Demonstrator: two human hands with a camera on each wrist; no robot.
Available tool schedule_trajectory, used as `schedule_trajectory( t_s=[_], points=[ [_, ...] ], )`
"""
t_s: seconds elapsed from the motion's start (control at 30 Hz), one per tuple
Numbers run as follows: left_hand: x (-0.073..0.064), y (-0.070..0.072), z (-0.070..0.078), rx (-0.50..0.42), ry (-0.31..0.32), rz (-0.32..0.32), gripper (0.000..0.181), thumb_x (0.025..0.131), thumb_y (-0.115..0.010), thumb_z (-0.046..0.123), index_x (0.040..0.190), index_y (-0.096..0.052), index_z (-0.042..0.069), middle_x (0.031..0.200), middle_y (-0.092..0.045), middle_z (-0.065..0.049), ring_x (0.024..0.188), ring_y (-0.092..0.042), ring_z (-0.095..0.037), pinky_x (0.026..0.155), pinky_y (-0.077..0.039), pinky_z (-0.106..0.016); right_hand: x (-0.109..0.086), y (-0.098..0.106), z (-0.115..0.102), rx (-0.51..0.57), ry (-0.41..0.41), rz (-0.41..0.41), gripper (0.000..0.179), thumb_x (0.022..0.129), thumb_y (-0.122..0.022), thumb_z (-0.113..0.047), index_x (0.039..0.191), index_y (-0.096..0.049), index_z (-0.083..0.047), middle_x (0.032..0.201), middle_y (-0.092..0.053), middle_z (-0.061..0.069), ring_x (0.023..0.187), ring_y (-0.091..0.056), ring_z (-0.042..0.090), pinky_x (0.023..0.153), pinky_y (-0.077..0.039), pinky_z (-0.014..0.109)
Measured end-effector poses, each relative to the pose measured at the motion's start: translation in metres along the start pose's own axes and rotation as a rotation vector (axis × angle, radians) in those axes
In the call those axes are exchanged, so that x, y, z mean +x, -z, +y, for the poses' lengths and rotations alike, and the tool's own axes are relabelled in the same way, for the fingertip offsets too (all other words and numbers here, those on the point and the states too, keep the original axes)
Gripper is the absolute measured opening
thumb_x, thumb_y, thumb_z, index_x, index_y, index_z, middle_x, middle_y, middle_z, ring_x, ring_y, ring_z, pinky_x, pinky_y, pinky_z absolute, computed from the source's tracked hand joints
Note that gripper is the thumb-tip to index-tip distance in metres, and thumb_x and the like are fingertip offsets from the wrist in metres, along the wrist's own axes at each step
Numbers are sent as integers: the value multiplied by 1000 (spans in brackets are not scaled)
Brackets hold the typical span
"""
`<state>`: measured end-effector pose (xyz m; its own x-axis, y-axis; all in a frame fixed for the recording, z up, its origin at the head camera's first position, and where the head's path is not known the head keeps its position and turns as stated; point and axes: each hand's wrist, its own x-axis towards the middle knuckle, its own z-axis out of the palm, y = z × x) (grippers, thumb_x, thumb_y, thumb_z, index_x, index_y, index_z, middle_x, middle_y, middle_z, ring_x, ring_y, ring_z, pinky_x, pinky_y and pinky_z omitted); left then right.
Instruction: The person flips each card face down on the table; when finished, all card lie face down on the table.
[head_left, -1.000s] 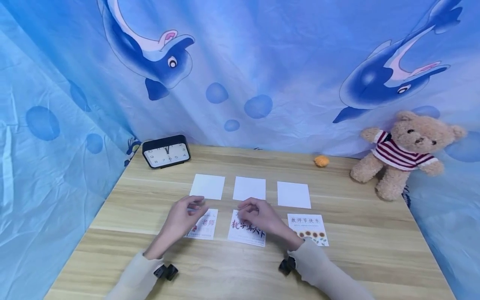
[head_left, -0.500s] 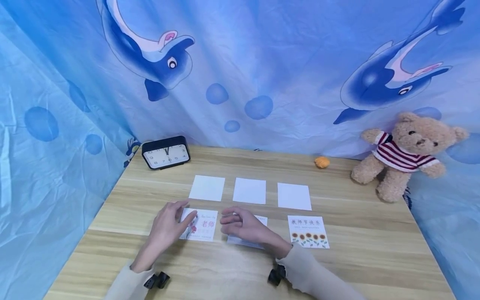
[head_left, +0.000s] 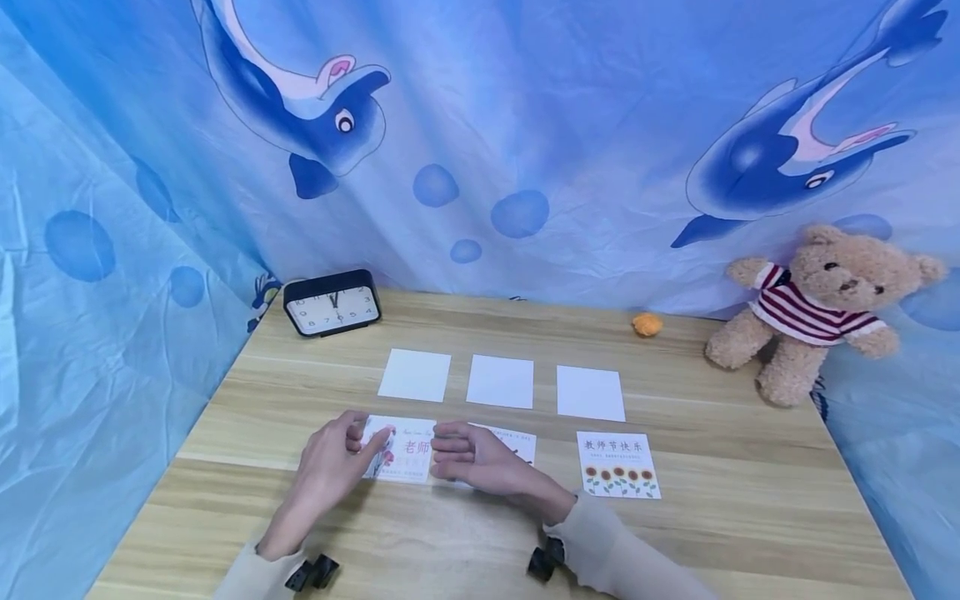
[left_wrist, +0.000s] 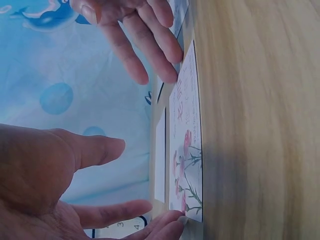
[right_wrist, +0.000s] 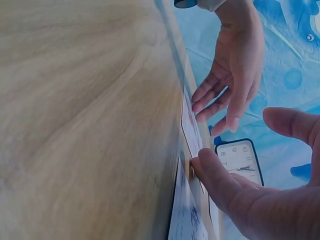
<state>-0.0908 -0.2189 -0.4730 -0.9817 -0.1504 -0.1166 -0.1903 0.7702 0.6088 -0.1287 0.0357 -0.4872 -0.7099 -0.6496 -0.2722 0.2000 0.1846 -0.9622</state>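
Right grip (head_left: 483,462) shifts leftward since the earlier frame. Loosely spread, it and our left grip (head_left: 326,462) flank the flowered card (head_left: 412,452). We judge: edge alignment; next calls for gentle, even fingertip pressure.

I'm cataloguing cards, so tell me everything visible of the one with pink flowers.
The flower card is thin, white and paper-like, with pink flowers on green stems at left and reddish characters at right. It lies flat on the table between the left hand and right hand, both at its side edges; contact is unclear.
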Motion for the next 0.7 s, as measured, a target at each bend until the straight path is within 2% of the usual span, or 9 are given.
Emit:
schedule_trajectory(
  t_s=[0.13,0.23,0.33,0.5,0.7],
  points=[
    [0,0,3,-12,13,5,63,99,-70,46,140,-59,0,122,-72,-25,102,-73,-30,87,-61,-47,2,-2,1,66,-17,8,64,98,-71,-16,152,-45,3,152,-55,25,139,-58,37,107,-58,37],
    [-2,0,4,-8,25,-3,65,99,-69,47,141,-57,0,124,-71,-25,104,-72,-31,88,-61,-49,4,-4,1,157,-42,36,63,96,-71,-11,150,-45,6,151,-56,27,137,-60,37,102,-61,37],
    [-4,-1,5,0,26,-6,65,99,-69,46,142,-57,0,124,-70,-25,105,-71,-32,87,-61,-49,6,-4,0,243,-74,79,60,95,-71,-6,148,-47,7,148,-58,27,133,-63,36,102,-61,35],
    [-9,-5,12,44,-8,-1,63,97,-73,42,139,-59,-2,122,-69,-26,103,-68,-33,84,-57,-48,8,-5,0,344,-113,115,60,93,-69,-3,147,-47,8,143,-62,26,127,-67,31,106,-59,37],
    [-13,-14,18,109,-50,37,67,94,-77,40,139,-58,-5,122,-64,-31,103,-64,-40,83,-53,-51,8,-9,0,375,-120,121,63,91,-69,-3,149,-45,7,142,-61,26,119,-70,25,107,-58,37]
  ],
)
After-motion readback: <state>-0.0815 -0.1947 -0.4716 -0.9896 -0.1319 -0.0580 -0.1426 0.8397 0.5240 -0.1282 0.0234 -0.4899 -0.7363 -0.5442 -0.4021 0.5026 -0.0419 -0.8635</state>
